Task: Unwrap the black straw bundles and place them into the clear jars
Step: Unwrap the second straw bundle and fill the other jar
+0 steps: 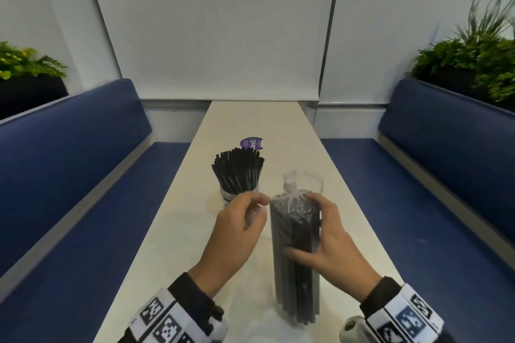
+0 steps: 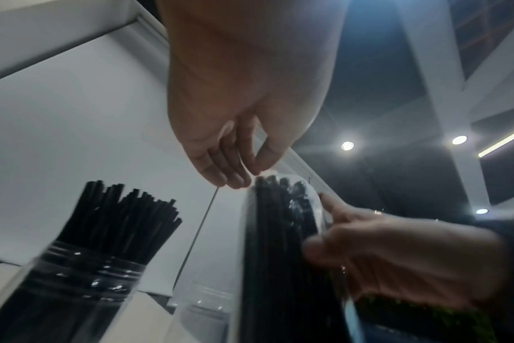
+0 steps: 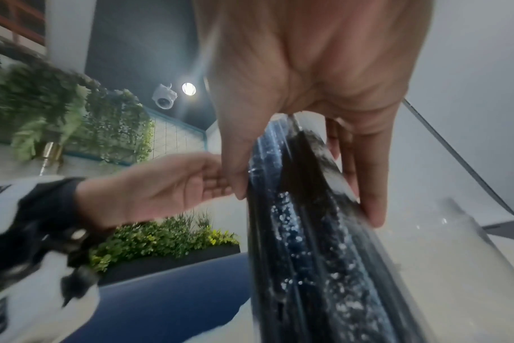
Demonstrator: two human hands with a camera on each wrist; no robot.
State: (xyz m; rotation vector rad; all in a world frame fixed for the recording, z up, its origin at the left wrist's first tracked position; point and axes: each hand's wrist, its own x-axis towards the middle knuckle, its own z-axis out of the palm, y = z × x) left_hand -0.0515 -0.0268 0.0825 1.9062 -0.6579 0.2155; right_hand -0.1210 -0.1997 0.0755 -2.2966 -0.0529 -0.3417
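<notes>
Black straws in clear film fill the right hand point(image 1: 330, 248): its fingers point(image 3: 373, 197) and thumb are wrapped around the upper half of a wrapped bundle point(image 1: 296, 253), which stands upright on the surface point(image 1: 250, 120) with its base near the front edge. The knotted wrap end point(image 1: 291, 181) sticks up from the top of the bundle. At 9 o'clock of that top, the left hand point(image 1: 239, 231) hangs with its fingers point(image 2: 232, 171) curled and the thumb tip drawn close to the fingertips, right at the bundle's upper left corner; the blur keeps me from telling whether they pinch the film or just touch it.

Just behind the bundle, at 12 o'clock, stands an empty jar point(image 1: 313, 184), partly hidden by the knot. At 10 o'clock from the bundle, beyond the left hand, a second jar point(image 1: 237, 195) holds a fan of loose straws point(image 1: 238, 168). Farther back at 12 o'clock a purple sticker point(image 1: 250, 143) lies flat on the surface.

Blue benches point(image 1: 446, 161) run along both sides, and planters point(image 1: 479, 64) with green plants sit behind their backs.
</notes>
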